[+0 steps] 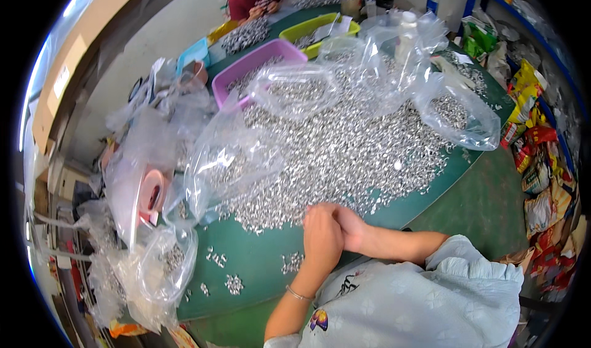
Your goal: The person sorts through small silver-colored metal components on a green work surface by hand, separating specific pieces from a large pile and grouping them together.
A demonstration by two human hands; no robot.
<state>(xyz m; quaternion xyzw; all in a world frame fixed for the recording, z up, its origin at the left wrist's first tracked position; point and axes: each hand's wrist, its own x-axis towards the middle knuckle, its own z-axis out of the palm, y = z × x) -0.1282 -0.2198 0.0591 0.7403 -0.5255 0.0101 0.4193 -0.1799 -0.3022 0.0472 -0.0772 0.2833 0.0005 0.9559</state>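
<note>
A wide heap of small shiny silver metal pieces (345,157) covers much of the green table (258,268). At the heap's near edge my two hands are together. My left hand (322,234), with a bracelet at its wrist, is closed, its back toward me. My right hand (349,226) is pressed against it from the right, its fingers curled and mostly hidden behind the left. Whatever they hold, if anything, is hidden. Small separate clusters of the same pieces (234,284) lie on the table left of my left wrist.
Clear plastic bags (228,157) with metal pieces lie around the heap. A purple basin (221,86) and a green basin (335,29) stand beyond it. A pink container (154,191) is at the left. A person in red (240,3) sits at the far end. Colourful packets (535,138) line the right.
</note>
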